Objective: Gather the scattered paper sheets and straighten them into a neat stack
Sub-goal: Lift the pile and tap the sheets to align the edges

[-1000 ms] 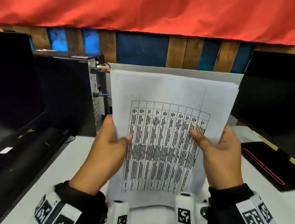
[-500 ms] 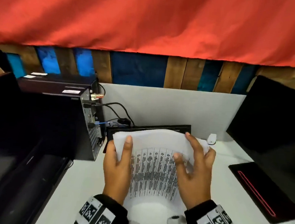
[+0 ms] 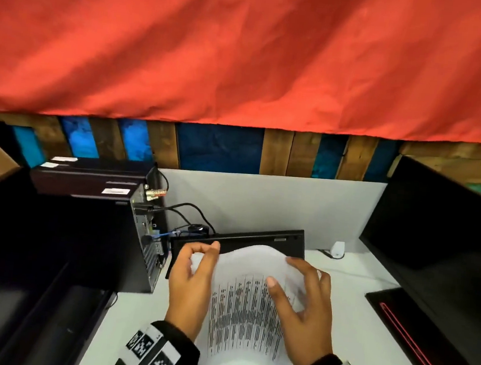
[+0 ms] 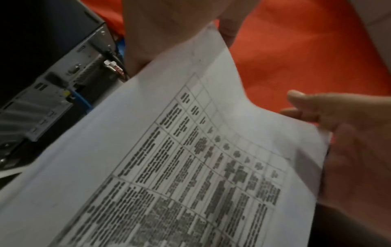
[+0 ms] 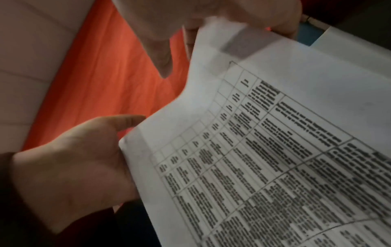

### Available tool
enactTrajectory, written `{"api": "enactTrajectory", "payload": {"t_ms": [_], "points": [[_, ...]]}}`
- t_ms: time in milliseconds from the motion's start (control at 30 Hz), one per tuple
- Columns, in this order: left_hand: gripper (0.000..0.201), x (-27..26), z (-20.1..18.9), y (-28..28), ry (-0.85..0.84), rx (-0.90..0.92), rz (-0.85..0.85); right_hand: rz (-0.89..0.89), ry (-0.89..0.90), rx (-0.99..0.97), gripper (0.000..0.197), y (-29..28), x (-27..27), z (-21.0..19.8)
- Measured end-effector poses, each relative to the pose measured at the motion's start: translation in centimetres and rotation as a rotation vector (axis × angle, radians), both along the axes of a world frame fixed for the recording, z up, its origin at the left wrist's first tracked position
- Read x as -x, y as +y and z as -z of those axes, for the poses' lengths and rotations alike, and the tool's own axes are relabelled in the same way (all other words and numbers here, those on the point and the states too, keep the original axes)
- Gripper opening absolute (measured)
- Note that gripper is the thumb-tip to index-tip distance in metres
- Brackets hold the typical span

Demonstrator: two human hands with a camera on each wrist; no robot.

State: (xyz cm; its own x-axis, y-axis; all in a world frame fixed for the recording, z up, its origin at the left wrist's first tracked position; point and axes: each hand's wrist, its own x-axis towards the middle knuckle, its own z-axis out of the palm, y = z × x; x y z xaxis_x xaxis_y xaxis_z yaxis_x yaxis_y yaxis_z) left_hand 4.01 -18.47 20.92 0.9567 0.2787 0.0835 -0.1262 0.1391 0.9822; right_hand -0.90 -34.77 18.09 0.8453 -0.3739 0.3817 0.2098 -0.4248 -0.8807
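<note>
A stack of white paper sheets (image 3: 247,305), its top sheet printed with a table, bows upward over the white desk (image 3: 354,297). My left hand (image 3: 193,280) grips the stack's left edge near the far corner, fingers curled over it. At the right edge my right hand (image 3: 304,304) holds it with the thumb on the printed face and the fingers round the far side. The left wrist view shows the sheets (image 4: 169,150) between my left hand (image 4: 160,30) and right hand (image 4: 355,142). The right wrist view shows the sheets (image 5: 275,133), my right hand (image 5: 222,13) and left hand (image 5: 69,167).
A black keyboard (image 3: 243,236) leans on the grey partition just beyond the paper. A black computer tower (image 3: 83,241) with cables stands at the left. A dark monitor (image 3: 436,257) and its base (image 3: 412,337) with a red line are at the right. A red cloth hangs above.
The stack, held upright and high a second ago, has come down toward the desk and now bows. Both hands have slid up toward its far edge.
</note>
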Motion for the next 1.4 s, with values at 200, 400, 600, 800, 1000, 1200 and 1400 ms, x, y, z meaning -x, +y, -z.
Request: {"api": "enactTrajectory", "payload": {"t_ms": [200, 400, 600, 800, 1000, 1200, 1400], "points": [[0.021, -0.1, 0.4, 0.4, 0.036, 0.121, 0.047, 0.037, -0.018, -0.027, 0.039, -0.3, -0.6, -0.1], [0.008, -0.6, 0.6, 1.4, -0.030, 0.122, -0.057, 0.107, -0.026, 0.019, 0.035, -0.5, -0.6, -0.2], [0.007, 0.2, 1.0, 0.9, -0.050, 0.022, 0.031, 0.006, -0.023, 0.051, 0.026, 0.5, 0.3, -0.3], [0.014, 0.8, 1.4, 0.8, -0.075, 0.048, 0.110, 0.013, -0.013, 0.066, 0.056, 0.3, 1.1, 0.3], [0.055, 1.7, 2.0, 0.4, -0.201, -0.010, 0.125, 0.052, -0.040, 0.062, 0.043, 0.3, 1.1, 0.8], [0.045, 2.2, 2.7, 0.6, -0.358, -0.321, 0.152, 0.103, -0.072, 0.018, 0.056, 0.0, 1.0, 0.7], [0.052, 2.5, 3.9, 0.5, -0.329, -0.328, 0.076, 0.145, -0.073, 0.042, 0.047, 0.1, 0.7, 0.9]]}}
